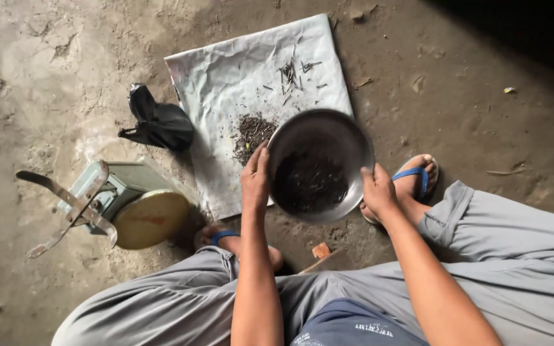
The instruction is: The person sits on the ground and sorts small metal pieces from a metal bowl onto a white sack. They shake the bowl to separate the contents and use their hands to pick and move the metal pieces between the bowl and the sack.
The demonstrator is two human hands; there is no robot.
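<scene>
You grip the round grey metal pan [320,165] of dark bits by opposite rims, left hand [255,181] and right hand [377,190] steadying it over the crumpled white sheet [226,90] to catch spills.

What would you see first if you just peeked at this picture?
First, the round metal bowl in the middle, dark bits heaped inside, with the left hand and right hand each gripping a side of its rim. Behind it lies a crinkled pale sheet on the dirt floor. To the left sits a green weighing scale beside a black bag.
</scene>
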